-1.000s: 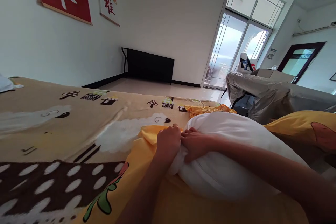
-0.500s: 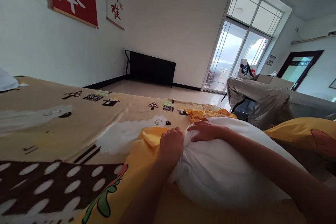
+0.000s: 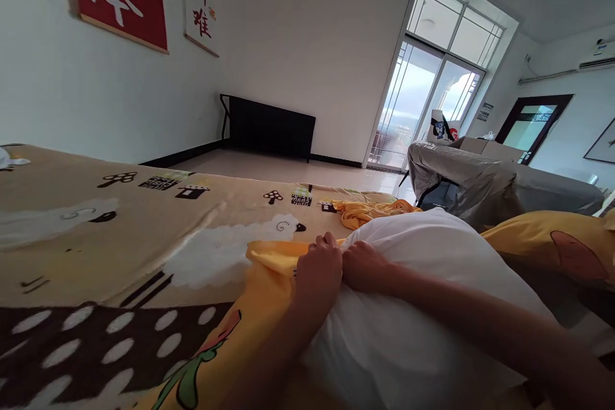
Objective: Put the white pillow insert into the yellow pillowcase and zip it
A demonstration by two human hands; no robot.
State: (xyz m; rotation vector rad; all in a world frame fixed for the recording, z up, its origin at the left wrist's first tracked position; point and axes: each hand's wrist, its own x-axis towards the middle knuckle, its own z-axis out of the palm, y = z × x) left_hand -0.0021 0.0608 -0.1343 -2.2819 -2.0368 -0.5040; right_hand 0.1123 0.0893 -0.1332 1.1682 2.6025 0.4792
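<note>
Gripping the near end of the white pillow (image 3: 432, 307) at frame centre, the left hand (image 3: 319, 269) and right hand (image 3: 365, 267) curl their fingers into it; the yellow pillowcase (image 3: 269, 256) lies beneath, mostly not pulled over yet.

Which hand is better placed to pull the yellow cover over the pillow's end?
Probably the left hand: it sits right at the yellow cover edge, while the right hand rests on the white pillow.
</note>
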